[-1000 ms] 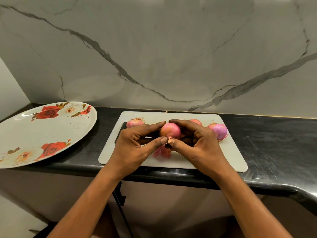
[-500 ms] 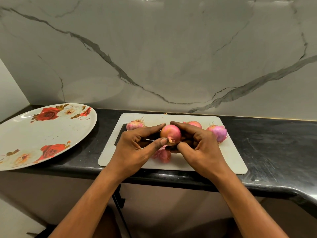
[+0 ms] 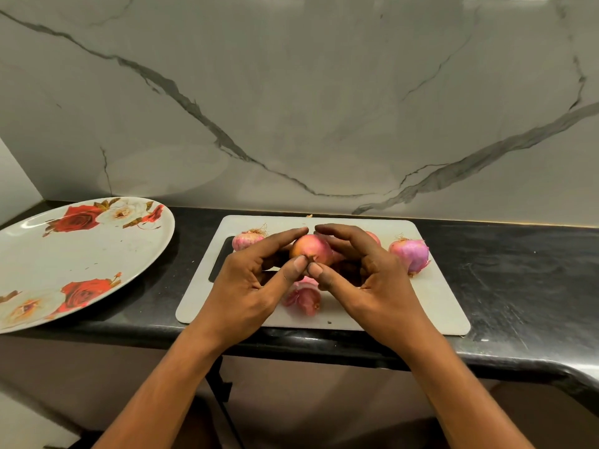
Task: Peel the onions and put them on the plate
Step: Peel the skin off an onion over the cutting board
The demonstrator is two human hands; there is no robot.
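An orange-pink onion (image 3: 310, 249), papery skin still on, is held above the cutting board (image 3: 421, 303) between the left grip (image 3: 240, 293) and the right grip (image 3: 379, 286), thumbs meeting at its near end. On the board lie a pale pink onion (image 3: 246, 240) with roots at back left, a purple-pink onion (image 3: 411, 254) at right, and a fourth onion (image 3: 373, 236), mostly hidden. The rose-patterned plate (image 3: 64, 254) rests on the counter (image 3: 518, 286), left of the board

Open table (image 3: 525, 273) lies right of the cutting board (image 3: 431, 309); a strip separates board from plate (image 3: 64, 264). Loose peel (image 3: 303, 298) and a purple onion (image 3: 410, 254) clutter the board.
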